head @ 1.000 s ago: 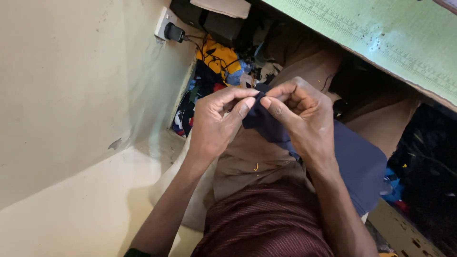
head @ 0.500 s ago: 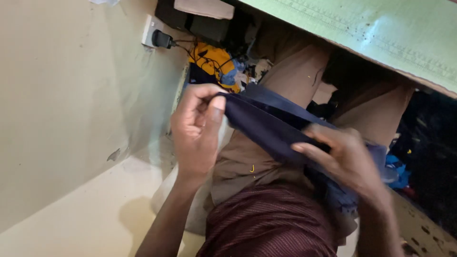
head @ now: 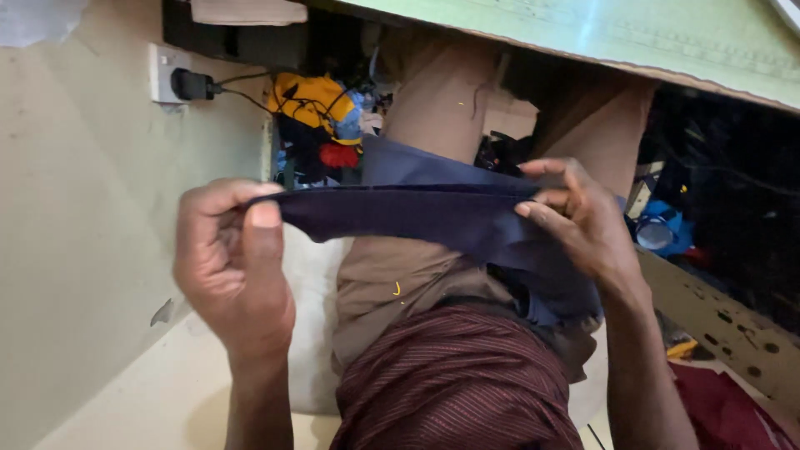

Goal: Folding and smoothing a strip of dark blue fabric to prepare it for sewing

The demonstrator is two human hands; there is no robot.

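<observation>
Stretching a dark navy strip of woven fabric flat above our lap, we pinch one end under the left hand thumb and the other between the right hand fingers, so the folded edge pulls straight.

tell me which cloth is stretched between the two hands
The navy cloth, pulled taut from the left hand to the right hand. The maroon cloth lies untouched at lower right, and the yellow cloth sits back by the wall.
</observation>
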